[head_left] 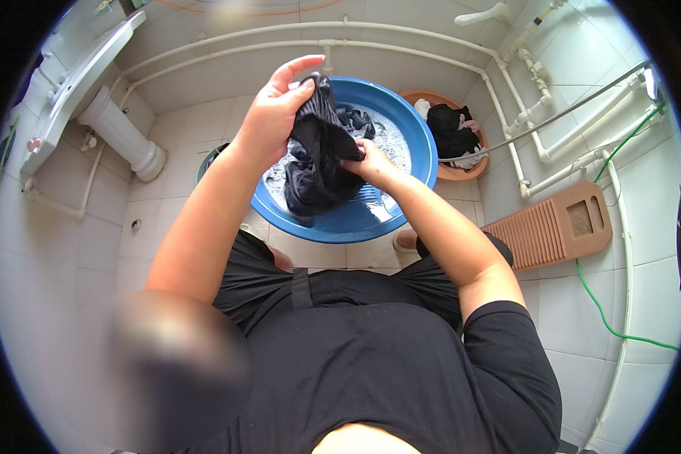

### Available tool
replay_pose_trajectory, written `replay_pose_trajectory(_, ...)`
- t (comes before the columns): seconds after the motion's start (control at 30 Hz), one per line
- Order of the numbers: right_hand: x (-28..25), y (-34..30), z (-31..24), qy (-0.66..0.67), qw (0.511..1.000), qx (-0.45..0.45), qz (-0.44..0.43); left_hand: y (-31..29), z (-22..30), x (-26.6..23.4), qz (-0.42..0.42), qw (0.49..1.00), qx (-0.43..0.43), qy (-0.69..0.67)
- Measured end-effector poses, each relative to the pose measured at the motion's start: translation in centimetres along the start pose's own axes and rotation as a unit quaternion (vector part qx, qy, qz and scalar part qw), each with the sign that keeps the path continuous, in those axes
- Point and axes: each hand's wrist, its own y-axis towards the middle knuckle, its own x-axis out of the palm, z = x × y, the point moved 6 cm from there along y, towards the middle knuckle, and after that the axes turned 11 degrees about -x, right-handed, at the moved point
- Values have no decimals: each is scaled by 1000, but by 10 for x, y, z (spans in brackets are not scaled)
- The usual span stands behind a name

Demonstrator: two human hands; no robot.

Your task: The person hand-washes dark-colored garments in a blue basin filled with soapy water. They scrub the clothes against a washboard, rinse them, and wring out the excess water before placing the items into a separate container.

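A wet, dark black garment [321, 163] hangs bunched between my two hands over a large blue basin [318, 228]. My left hand [274, 113] pinches its upper end, thumb against the cloth and one finger stretched out past it. Lower down, on the garment's right side, my right hand [371, 163] grips a fold, with its fingertips partly hidden by the cloth. Foamy water [393, 144] fills the basin. More dark cloth [356, 119] lies in the suds behind the garment, and a ridged blue patch of the basin shows below my right hand.
At the back right, an orange-brown basin [473, 173] holds black, white and pink clothes. A brown washboard [548, 227] leans at right, beside white pipes [533, 147] and a green cord [601, 314]. A pedestal sink [121, 136] stands left; a green tub [203, 168] is partly hidden.
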Motion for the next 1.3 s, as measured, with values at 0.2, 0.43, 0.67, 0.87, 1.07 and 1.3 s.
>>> replay_pose_trajectory(0.2,-31,-8,-21,-223,965,105,-90,-8,47,-49,109,991,47,66)
replay_pose_trajectory(0.43,-147,56,-103,258,954,53,142,-16,58,-88,95,601,107,786)
replay_pose_trajectory(0.67,-223,66,-235,-445,866,-168,151,12,90,-103,228,673,55,702)
replay_pose_trajectory(0.87,-226,57,-269,-678,714,-152,90,15,124,-95,307,490,63,814)
replay_pose_trajectory(1.07,-290,88,-281,-633,712,-252,172,22,189,-128,367,531,36,763)
replay_pose_trajectory(1.3,-300,114,-240,-578,798,-109,133,25,168,-131,379,514,35,769)
